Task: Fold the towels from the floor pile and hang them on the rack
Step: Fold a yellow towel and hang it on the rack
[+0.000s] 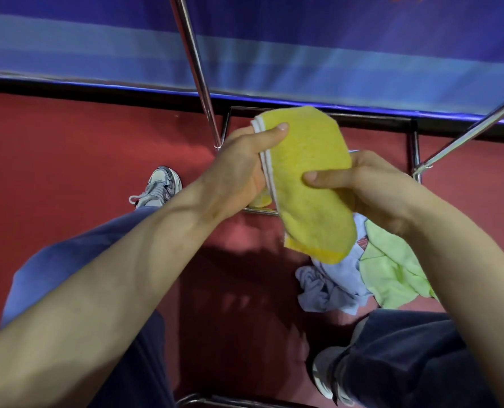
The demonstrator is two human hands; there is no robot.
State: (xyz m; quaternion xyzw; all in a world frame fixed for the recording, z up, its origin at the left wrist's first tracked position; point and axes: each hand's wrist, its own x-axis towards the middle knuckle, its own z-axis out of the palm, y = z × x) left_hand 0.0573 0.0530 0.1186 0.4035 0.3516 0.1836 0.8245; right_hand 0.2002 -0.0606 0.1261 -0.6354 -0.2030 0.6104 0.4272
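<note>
From the head view, you hold a folded yellow towel [309,184] up in front of you with both hands, above the red floor [68,142]. Your left hand [239,172] pinches its upper left corner, thumb laid across the top face beside the white-trimmed edge and fingers curled underneath. Your right hand [371,189] grasps the towel's right side, thumb pressed flat onto the yellow face and the other fingers hidden behind the cloth. The towel hangs tilted, its lower end (darker yellow along the hem) pointing down toward the floor pile. That pile lies just below and to the right of the towel: a crumpled pale blue towel [333,284] touching a light green towel [392,272], both partly covered by your right forearm. A shiny rack rod [195,69] slants down from the top of the frame, ending just left of the towel, and a second rod [474,131] runs in from the right edge. A grey shoe [159,185] stands on the floor to the left.
</note>
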